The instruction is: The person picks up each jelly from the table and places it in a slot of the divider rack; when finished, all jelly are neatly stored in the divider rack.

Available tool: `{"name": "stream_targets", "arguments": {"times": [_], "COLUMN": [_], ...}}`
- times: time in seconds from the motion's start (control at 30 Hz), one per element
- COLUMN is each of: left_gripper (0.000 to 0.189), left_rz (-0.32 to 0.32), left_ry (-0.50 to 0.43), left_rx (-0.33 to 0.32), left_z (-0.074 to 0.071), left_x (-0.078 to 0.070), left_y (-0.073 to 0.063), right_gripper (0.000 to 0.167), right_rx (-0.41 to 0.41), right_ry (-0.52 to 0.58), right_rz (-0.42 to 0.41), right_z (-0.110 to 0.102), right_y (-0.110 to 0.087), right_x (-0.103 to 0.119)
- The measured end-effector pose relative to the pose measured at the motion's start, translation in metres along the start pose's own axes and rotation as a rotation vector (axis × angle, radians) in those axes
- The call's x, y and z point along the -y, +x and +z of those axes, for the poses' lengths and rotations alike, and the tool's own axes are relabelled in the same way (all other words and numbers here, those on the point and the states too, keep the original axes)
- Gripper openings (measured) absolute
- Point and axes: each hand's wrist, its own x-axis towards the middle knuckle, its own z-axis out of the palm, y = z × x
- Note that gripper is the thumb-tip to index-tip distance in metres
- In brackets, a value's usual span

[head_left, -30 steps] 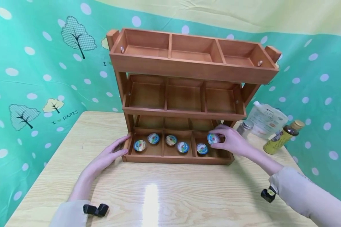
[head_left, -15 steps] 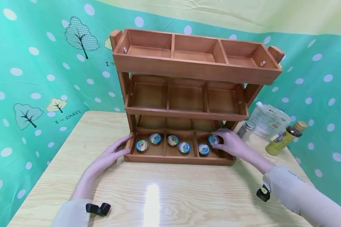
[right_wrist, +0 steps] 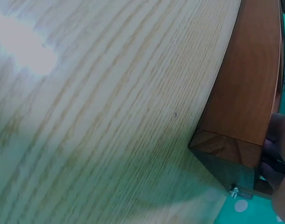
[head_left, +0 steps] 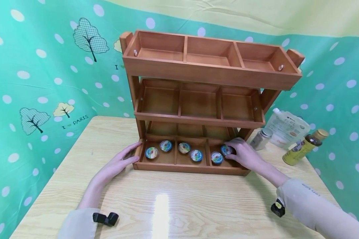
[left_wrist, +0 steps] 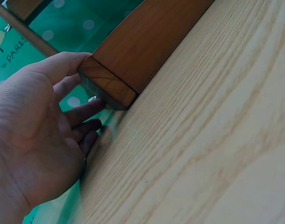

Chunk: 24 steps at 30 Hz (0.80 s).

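Note:
A brown wooden three-tier rack (head_left: 210, 73) stands on the table. In the right compartment of its bottom tray (head_left: 191, 169), my right hand (head_left: 242, 152) holds a small lidded cup (head_left: 226, 150) between thumb and fingers, low in the compartment. Another lidded cup (head_left: 216, 157) sits just left of it. Two cups lie in the middle compartment, one with a tan lid (head_left: 184, 148) and one with a blue lid (head_left: 196, 155). The left compartment also has a tan-lidded cup (head_left: 151, 153) and a blue-lidded cup (head_left: 166, 145). My left hand (left_wrist: 39, 121) touches the tray's left end with loosely bent fingers.
Right of the rack stand a clear jar with a grey lid (head_left: 261, 138), a white spouted pouch (head_left: 288, 129) and a yellow-labelled bottle (head_left: 305, 147). The middle tier (head_left: 197, 101) overhangs the bottom tray. A patterned green cloth (head_left: 48, 76) hangs behind the table (head_left: 131, 205).
My right hand has brought its cup a little lower into the right compartment, behind the other cup there. The left hand stays at the tray's end. The head view has shifted slightly.

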Motion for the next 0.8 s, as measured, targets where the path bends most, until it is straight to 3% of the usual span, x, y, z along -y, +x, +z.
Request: {"name": "stream_targets", "arguments": {"times": [0.3, 0.53, 0.8], "left_gripper": [0.061, 0.062, 0.064], "left_rz": [0.019, 0.004, 0.052], "left_ry": [-0.003, 0.006, 0.059], "left_rx": [0.006, 0.004, 0.014], "left_z": [0.002, 0.000, -0.004], "left_x": [0.002, 0.005, 0.009], "left_y": [0.002, 0.002, 0.006], "right_gripper": [0.055, 0.039, 0.023], "right_rx": [-0.009, -0.051, -0.104], "right_ry": [-0.016, 0.039, 0.045], "right_rz": [-0.001, 0.017, 0.059], "right_z": [-0.006, -0.011, -0.020], "right_y": [-0.010, -0.016, -0.031], "right_x": [0.004, 0.006, 0.000]}}
